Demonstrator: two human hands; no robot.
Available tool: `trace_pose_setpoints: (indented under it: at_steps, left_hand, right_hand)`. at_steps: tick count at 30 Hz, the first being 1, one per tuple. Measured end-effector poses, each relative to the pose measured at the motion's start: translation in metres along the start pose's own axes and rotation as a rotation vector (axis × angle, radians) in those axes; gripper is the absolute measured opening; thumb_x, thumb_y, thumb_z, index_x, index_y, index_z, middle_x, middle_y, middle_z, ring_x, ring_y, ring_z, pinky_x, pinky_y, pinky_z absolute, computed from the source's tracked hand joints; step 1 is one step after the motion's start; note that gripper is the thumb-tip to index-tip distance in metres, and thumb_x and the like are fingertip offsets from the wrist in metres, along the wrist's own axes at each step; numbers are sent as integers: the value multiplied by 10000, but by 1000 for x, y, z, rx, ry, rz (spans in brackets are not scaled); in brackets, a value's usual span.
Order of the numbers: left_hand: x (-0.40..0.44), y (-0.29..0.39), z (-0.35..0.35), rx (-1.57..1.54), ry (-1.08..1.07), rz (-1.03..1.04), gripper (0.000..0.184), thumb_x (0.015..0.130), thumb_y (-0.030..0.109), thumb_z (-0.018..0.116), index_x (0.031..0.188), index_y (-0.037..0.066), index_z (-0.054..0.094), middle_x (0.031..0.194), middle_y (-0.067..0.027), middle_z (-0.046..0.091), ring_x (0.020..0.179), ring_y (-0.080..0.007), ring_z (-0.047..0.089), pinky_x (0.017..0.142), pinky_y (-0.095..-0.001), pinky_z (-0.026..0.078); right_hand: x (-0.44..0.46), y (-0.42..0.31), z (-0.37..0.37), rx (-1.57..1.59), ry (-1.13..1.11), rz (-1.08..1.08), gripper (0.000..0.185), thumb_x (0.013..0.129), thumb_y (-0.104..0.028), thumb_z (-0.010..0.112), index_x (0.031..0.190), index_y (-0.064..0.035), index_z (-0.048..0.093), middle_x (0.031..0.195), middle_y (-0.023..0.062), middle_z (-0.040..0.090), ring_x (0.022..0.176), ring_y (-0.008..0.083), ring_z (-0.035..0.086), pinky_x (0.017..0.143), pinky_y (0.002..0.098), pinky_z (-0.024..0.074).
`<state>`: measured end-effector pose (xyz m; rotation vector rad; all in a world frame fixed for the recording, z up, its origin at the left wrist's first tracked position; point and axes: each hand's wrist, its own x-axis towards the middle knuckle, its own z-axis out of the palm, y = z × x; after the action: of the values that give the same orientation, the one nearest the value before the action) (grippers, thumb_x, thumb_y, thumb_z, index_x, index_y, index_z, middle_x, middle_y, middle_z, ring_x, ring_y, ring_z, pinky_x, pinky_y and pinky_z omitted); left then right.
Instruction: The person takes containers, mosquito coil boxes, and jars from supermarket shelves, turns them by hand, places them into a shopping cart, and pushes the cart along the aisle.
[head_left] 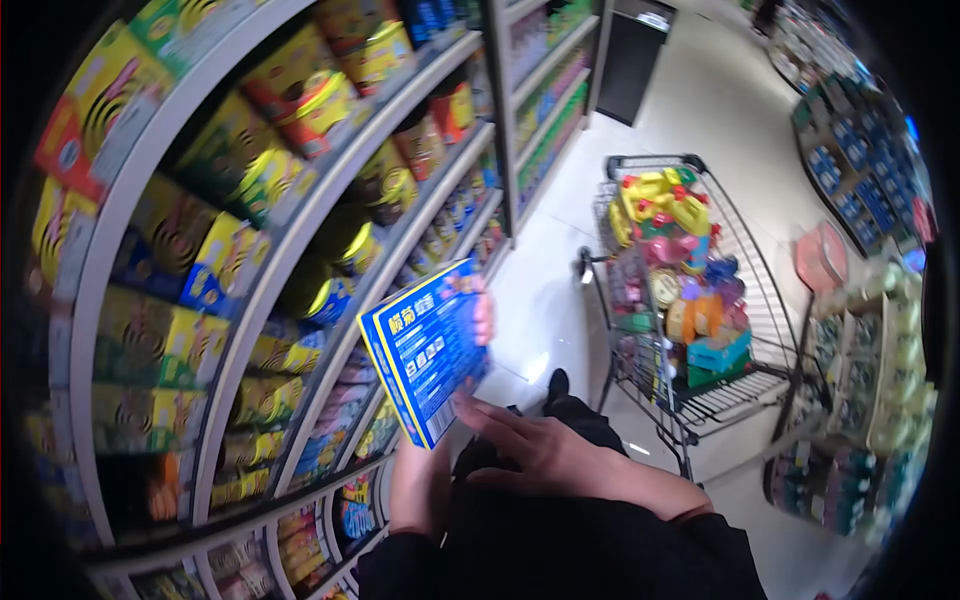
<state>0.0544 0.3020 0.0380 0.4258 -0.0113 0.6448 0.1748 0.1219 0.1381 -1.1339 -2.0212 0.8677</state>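
Note:
A blue mosquito coil box (425,350) with yellow edges is tilted in front of me, its printed back and barcode towards me. My left hand (484,316) is closed around it from behind; only the fingers show past the far right edge, and the box hides the palm. My right hand (535,445) is open, fingers stretched towards the box's lower right corner. Whether its fingertips touch the box I cannot tell.
Shelves (270,225) of yellow, green and blue boxes line the left side. A shopping cart (735,235) full of colourful bottles and packs stands on the right. Beyond it are a pink basket (820,255) and display racks (850,350). The aisle floor (715,95) runs ahead.

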Motion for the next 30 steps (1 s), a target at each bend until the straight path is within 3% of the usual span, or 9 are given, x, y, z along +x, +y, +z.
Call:
trace_pose_setpoints:
  at_steps: [2,3,5,10,12,15,18,21,30]
  left_hand:
    - [-14,12,-13,268,388,-101,470,962,494,461,1020,45,589,739,-1,539,600,-116,515,554,-239,441]
    - [-13,4,3,560,775,-45,479,986,481,417,1040,34,582,808,-24,583,655,-115,560,589,-252,470]
    - [12,-33,44,762,986,56,463,1002,445,405,1046,18,580,891,-66,623,744,-132,608,673,-271,503]
    - [40,-88,54,1026,747,-156,439,1020,376,395,1178,-8,539,1024,-84,616,927,-131,595,838,-271,472]
    - [62,-111,59,1014,566,-243,427,1022,353,395,1260,16,507,1093,-83,588,1035,-136,548,907,-294,435]
    - [76,-117,44,1167,465,-273,410,1016,312,419,1289,15,491,1108,-105,588,1040,-157,561,888,-310,450]
    - [69,-109,17,1091,520,-384,390,1010,290,437,1282,16,498,1091,-108,609,1005,-161,590,863,-304,465]
    - [44,-102,-12,1088,687,-409,375,1003,273,461,1265,8,508,1048,-106,631,953,-160,613,839,-294,475]
    - [-38,-93,-52,959,1043,-275,370,973,327,531,1187,26,545,972,-90,631,839,-157,614,746,-287,482]
  right_hand:
    - [-18,7,-15,266,75,244,864,815,-390,711,1458,-86,219,1342,176,487,705,262,613,644,344,525]
    - [-26,15,-19,339,113,345,912,816,-448,700,1473,-114,164,1297,208,514,707,298,622,652,369,523]
    - [-34,23,-36,363,353,423,906,819,-468,693,1428,-17,195,1055,255,614,810,371,663,715,407,511]
    - [-74,80,-40,322,640,794,597,878,-362,650,1238,47,406,885,236,650,827,342,675,730,375,522]
    - [-109,95,-64,651,954,714,324,925,-129,597,1172,44,478,918,132,680,872,157,668,769,292,534]
    - [-158,121,-79,574,1271,702,271,926,-107,579,1152,12,490,854,119,695,790,196,695,709,295,542]
    - [-196,120,-113,-180,1095,1224,298,888,-201,620,1069,2,495,660,172,644,624,325,668,589,384,525]
    - [-239,161,-107,-494,866,1320,308,871,-243,627,1000,-6,479,628,205,603,569,381,618,516,455,473]
    - [-248,231,-73,-511,502,1391,270,823,-212,638,926,-25,474,647,226,611,612,423,615,580,507,498]
